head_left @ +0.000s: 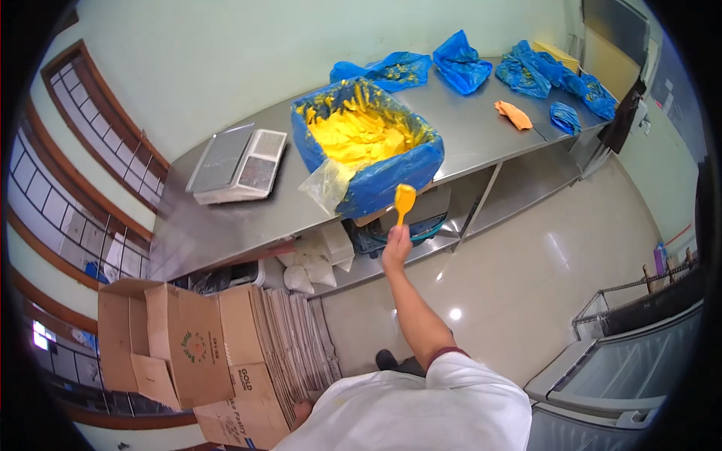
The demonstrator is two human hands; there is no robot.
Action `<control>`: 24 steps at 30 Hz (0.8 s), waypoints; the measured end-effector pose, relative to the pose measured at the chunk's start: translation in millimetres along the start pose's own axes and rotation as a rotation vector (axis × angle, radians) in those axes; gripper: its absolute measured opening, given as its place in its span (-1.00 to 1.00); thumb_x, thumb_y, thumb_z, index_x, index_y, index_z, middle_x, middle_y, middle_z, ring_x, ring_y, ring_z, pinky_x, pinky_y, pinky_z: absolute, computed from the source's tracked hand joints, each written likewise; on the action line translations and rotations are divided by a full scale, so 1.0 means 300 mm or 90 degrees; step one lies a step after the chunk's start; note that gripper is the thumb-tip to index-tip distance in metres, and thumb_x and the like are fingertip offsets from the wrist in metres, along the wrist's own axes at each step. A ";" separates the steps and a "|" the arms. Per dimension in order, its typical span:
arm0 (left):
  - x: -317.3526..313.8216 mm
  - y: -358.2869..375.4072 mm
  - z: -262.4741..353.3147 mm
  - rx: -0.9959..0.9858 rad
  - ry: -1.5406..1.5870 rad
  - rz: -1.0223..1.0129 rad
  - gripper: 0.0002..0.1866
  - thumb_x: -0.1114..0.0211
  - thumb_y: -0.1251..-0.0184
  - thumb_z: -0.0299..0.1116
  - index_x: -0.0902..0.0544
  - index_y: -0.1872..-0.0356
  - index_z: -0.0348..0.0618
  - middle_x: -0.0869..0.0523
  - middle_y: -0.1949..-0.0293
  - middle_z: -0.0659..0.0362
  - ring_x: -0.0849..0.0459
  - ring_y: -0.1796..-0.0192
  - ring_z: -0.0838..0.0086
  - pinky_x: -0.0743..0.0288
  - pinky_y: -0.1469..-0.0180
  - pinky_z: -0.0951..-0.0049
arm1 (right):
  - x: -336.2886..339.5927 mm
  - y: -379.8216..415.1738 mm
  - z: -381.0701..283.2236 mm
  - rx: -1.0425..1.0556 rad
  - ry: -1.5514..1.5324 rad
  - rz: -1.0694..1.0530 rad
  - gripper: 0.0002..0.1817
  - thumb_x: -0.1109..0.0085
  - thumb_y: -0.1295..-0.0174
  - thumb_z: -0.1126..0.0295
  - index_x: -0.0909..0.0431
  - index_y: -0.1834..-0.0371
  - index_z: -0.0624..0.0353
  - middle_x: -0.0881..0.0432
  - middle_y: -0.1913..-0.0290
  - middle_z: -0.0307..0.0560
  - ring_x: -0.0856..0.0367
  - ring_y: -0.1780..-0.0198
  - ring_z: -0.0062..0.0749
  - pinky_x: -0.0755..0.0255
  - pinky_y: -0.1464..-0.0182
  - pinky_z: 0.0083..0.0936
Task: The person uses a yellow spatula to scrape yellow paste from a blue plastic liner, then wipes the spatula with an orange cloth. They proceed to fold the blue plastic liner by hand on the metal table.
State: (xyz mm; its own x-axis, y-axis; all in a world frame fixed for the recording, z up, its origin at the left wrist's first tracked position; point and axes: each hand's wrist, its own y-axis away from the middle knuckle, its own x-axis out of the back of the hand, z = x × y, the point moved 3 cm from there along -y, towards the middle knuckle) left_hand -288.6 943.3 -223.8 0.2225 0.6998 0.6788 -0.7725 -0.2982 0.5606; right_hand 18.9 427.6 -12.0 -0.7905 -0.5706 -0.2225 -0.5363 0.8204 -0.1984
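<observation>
My right hand [397, 248] is closed around the handle of a small yellow spatula [404, 201], its broad end pointing up. The spatula is in front of a bin lined with blue plastic [391, 177]. A thick yellow, paste-like mass [353, 139] fills much of the bin, with smears up the liner. A clear plastic bag [327, 186] hangs over the bin's near left corner. Part of my left hand [302, 411] shows low down beside stacked flattened cardboard [282, 346]; its fingers are mostly hidden.
A scale [241, 165] stands on the steel table [218, 233], left of the bin. Crumpled blue bags [460, 64], an orange cloth [513, 115] and a blue bundle [564, 118] lie farther right. An open cardboard box [188, 338] is at left; glass-topped freezers [617, 376] at right.
</observation>
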 end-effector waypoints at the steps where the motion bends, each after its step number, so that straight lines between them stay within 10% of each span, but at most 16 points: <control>1: -0.002 0.004 0.004 -0.020 0.001 0.010 -0.75 -0.16 -0.19 -0.33 -0.70 0.32 -0.31 -0.72 0.43 0.03 -0.68 0.32 0.29 -0.54 0.23 0.22 | -0.018 -0.011 -0.005 0.010 0.036 -0.004 -0.68 0.10 -0.48 0.24 -0.37 0.42 0.19 -0.39 0.56 -0.23 -0.34 0.50 -0.59 -0.25 0.46 -0.55; 7: -0.029 -0.151 0.273 -0.161 0.384 0.025 -0.89 -0.29 -0.26 -0.45 -0.56 0.29 -0.25 -0.61 0.41 0.25 -0.56 0.39 0.53 -0.48 0.30 0.47 | -0.030 0.165 -0.018 0.116 0.140 -0.162 -0.68 0.09 -0.47 0.21 -0.39 0.39 0.20 -0.42 0.59 -0.15 -0.38 0.55 -0.41 -0.27 0.45 -0.44; 16: 0.308 0.174 1.687 -0.787 0.087 0.458 -0.45 -0.51 0.04 -0.08 -0.60 0.02 -0.10 -0.57 0.03 0.08 -0.49 -0.06 0.11 -0.30 -0.14 0.10 | 0.394 0.296 -0.090 0.028 0.198 -0.164 -0.65 0.11 -0.49 0.20 -0.37 0.44 0.15 -0.36 0.60 -0.30 -0.30 0.54 -0.63 -0.20 0.49 -0.56; 24: 0.234 0.193 1.977 -0.598 0.243 0.436 -0.73 -0.47 -0.04 -0.12 -0.67 0.35 -0.03 -0.63 0.26 0.24 -0.52 0.08 0.26 -0.30 -0.02 0.19 | 0.691 0.230 -0.153 0.040 0.242 -0.045 -0.67 0.10 -0.48 0.26 -0.34 0.46 0.19 -0.32 0.64 -0.27 -0.26 0.58 -0.59 -0.19 0.52 -0.52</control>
State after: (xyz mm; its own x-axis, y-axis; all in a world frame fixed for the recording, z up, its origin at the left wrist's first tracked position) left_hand 35.1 590.1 137.5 -0.4650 0.7751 0.4276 -0.8257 -0.2055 -0.5254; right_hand -195.5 367.7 -28.1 -0.8119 -0.5611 0.1612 -0.5834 0.7688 -0.2619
